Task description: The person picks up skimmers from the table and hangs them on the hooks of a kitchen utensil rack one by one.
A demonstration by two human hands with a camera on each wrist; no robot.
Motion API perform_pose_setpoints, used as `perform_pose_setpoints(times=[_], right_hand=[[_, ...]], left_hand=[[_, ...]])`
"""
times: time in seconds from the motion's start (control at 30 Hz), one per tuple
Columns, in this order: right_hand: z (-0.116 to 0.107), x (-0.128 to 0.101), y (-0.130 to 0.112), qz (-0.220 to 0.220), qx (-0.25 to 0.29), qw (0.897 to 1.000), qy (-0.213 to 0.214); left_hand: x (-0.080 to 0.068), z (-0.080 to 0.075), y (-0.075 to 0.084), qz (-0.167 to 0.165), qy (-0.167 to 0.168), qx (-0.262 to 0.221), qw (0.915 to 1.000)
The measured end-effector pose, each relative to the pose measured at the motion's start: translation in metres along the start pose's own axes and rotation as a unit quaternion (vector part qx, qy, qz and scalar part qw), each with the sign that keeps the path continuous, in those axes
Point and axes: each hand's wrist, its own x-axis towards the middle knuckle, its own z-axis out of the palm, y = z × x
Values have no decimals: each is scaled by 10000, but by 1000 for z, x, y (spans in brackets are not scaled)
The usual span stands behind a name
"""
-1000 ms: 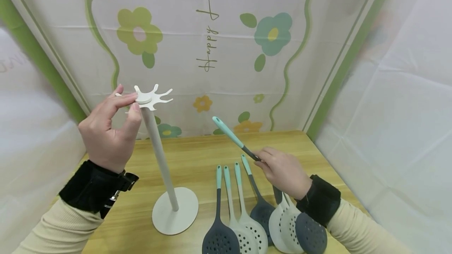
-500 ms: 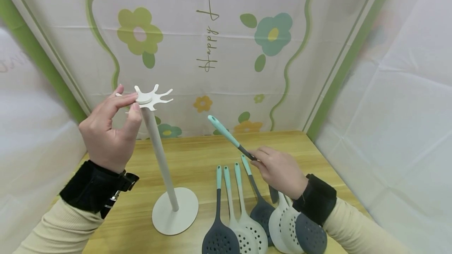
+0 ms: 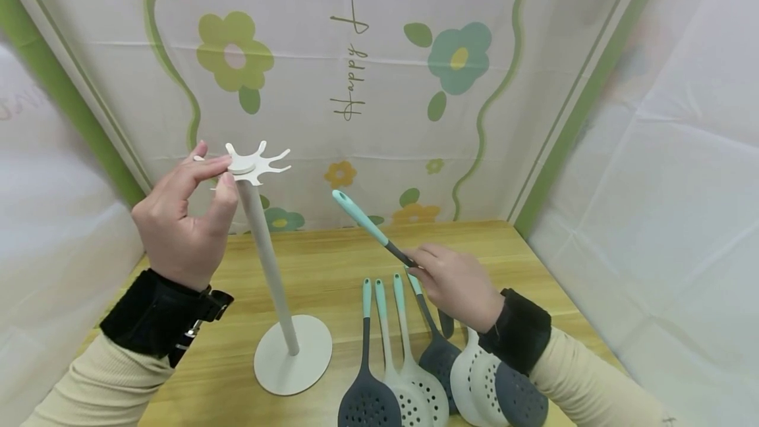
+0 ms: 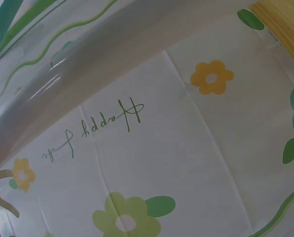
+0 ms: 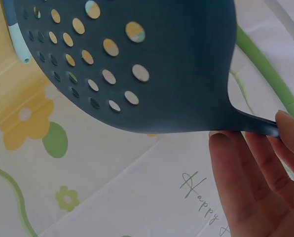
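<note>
My right hand [image 3: 456, 282] grips a dark grey skimmer with a turquoise handle [image 3: 360, 217] by its neck, holding it above the table with the handle tip up and to the left. In the right wrist view its round, perforated head [image 5: 181, 64] shows close up, with thumb and fingers [image 5: 270, 168] on the neck. At left, my left hand [image 3: 186, 216] pinches the hub of a white utensil stand [image 3: 265, 262], whose top carries a ring of hooks [image 3: 269, 162]. In the left wrist view the pole [image 4: 88, 74] crosses diagonally.
Several utensils lie on the wooden table [image 3: 201, 394], including a dark skimmer [image 3: 369, 404], a pale skimmer [image 3: 435, 397] and a dark perforated turner [image 3: 439, 358]. More pale and dark heads [image 3: 522, 394] overlap at right. A printed curtain [image 3: 379, 137] encloses the back and sides.
My right hand has moved left with the skimmer, bringing its handle tip nearer the stand. The left hand keeps its hold, and the stand stays nearly in place.
</note>
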Motion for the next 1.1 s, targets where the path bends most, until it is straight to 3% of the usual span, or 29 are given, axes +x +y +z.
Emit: perform_pose_setpoints(times=[0.53, 1.1], right_hand=[[0, 5, -2, -69, 127, 9999, -9], [3, 14, -11, -182, 279, 9991, 270]], left_hand=[[1, 0, 1, 27, -12, 20, 10000], [1, -1, 1, 23, -101, -93, 9999]])
